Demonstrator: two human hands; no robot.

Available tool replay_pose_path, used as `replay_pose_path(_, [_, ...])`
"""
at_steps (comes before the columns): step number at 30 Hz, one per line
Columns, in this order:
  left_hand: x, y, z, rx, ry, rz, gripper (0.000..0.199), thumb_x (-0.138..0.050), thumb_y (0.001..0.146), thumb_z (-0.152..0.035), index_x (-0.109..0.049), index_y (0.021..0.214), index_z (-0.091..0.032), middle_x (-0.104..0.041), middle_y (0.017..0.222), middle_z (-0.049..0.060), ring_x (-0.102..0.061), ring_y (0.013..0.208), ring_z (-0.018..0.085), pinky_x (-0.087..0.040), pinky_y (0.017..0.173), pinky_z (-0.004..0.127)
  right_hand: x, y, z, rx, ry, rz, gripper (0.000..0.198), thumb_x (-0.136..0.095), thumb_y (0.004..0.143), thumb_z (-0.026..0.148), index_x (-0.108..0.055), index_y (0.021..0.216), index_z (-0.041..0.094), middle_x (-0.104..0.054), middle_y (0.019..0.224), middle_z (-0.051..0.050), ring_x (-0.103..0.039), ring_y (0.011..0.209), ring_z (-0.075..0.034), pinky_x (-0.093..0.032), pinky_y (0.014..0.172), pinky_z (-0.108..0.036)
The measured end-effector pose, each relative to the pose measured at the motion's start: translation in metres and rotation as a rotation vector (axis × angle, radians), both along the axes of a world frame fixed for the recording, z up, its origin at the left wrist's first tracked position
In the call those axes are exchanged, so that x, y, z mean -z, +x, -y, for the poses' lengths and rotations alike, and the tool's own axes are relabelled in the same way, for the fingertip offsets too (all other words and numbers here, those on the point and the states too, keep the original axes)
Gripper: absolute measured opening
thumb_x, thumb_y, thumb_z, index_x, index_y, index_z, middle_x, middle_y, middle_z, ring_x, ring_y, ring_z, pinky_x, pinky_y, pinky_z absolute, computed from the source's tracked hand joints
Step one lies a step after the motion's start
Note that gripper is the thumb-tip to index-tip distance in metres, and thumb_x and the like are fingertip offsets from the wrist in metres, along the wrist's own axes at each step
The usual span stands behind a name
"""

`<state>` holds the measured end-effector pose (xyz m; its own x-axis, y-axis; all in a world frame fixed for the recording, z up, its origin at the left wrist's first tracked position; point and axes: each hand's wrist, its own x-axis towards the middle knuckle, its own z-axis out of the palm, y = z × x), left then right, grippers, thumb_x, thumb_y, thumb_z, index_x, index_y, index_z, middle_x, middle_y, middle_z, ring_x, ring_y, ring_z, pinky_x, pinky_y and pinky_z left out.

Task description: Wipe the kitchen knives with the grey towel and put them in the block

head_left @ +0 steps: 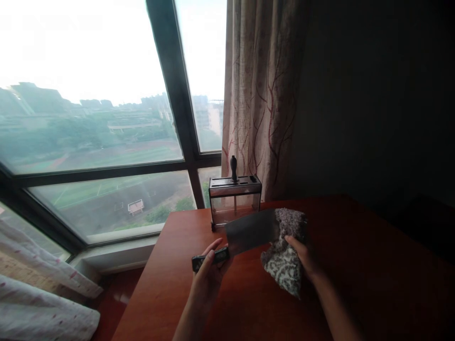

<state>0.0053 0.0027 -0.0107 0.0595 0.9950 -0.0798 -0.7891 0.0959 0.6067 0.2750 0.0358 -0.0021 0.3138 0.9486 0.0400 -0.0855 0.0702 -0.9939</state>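
Observation:
My left hand [210, 269] is closed round the black handle of a cleaver [250, 232], its broad dark blade pointing right and slightly up. A grey and white patterned cloth [284, 270] hangs from my right hand [301, 251], which pinches it with the thumb on top. The cloth overlaps the far end of the blade, and part of it drapes down below. Most of my right fingers are hidden behind the cloth. Behind the blade stands a clear-sided knife block [235, 188] with one black-handled tool upright in it.
The reddish-brown wooden table [152, 293] reaches to the window [95, 132] at the left and back. A patterned curtain [263, 94] hangs behind the knife block. Another curtain [42, 303] lies low at the left. The right side is dark.

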Motion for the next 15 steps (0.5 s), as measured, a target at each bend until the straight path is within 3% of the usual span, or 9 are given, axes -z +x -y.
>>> replay_pose_path(8, [0.000, -0.002, -0.002, -0.035, 0.002, 0.004, 0.032, -0.065, 0.085, -0.025, -0.067, 0.116, -0.018, -0.076, 0.103, 0.012, -0.068, 0.103, 0.025, -0.047, 0.101, 0.042, 0.006, -0.001, 0.008, 0.037, -0.024, -0.073, 0.032, -0.073, 0.064, 0.032, -0.070, 0.092, 0.017, -0.074, 0.091, -0.006, -0.067, 0.092, -0.030, -0.051, 0.080, -0.038])
replay_pose_path(13, [-0.003, -0.004, 0.001, 0.025, 0.021, -0.067, 0.026, -0.067, 0.083, -0.024, -0.070, 0.106, -0.014, -0.075, 0.101, 0.014, -0.069, 0.098, 0.027, -0.051, 0.095, 0.043, 0.004, 0.008, 0.010, -0.123, -0.184, -0.366, 0.020, -0.070, 0.062, 0.032, -0.070, 0.073, 0.015, -0.074, 0.071, -0.007, -0.070, 0.076, -0.032, -0.055, 0.074, -0.043])
replay_pose_path(15, [-0.005, -0.004, 0.002, 0.048, 0.019, -0.076, 0.025, -0.066, 0.083, -0.025, -0.070, 0.106, -0.015, -0.075, 0.101, 0.013, -0.070, 0.094, 0.026, -0.053, 0.090, 0.041, 0.002, 0.013, 0.013, -0.127, -0.172, -0.392, 0.019, -0.067, 0.065, 0.033, -0.070, 0.071, 0.015, -0.073, 0.065, -0.008, -0.071, 0.074, -0.032, -0.055, 0.075, -0.045])
